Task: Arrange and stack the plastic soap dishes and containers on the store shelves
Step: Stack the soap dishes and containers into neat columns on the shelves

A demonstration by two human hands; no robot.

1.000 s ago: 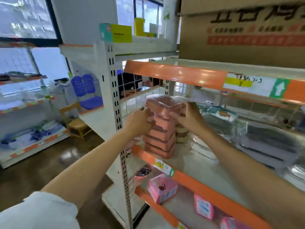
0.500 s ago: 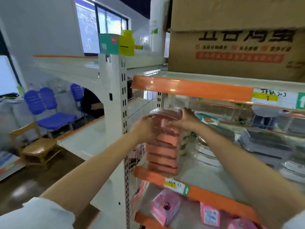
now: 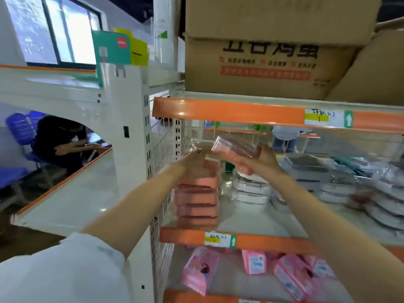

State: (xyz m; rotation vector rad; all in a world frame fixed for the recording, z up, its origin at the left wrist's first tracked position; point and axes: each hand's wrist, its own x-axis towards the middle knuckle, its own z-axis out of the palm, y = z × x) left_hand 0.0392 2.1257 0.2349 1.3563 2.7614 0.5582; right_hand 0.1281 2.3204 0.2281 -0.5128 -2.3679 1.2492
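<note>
Right hand (image 3: 265, 159) grips a tilted pink soap dish (image 3: 237, 147) above the pink stack (image 3: 197, 200) on the middle shelf (image 3: 258, 224). Left hand (image 3: 194, 160) rests flat on the stack top. Clear containers (image 3: 251, 191) sit at three o'clock of the stack.

Big cardboard boxes (image 3: 269, 60) up top, pink packets (image 3: 202, 273) on the bottom shelf, someone seated (image 3: 60, 142) on blue chairs (image 3: 18, 132) behind.

Bright, motion-blurred, edges wide-angle warped
</note>
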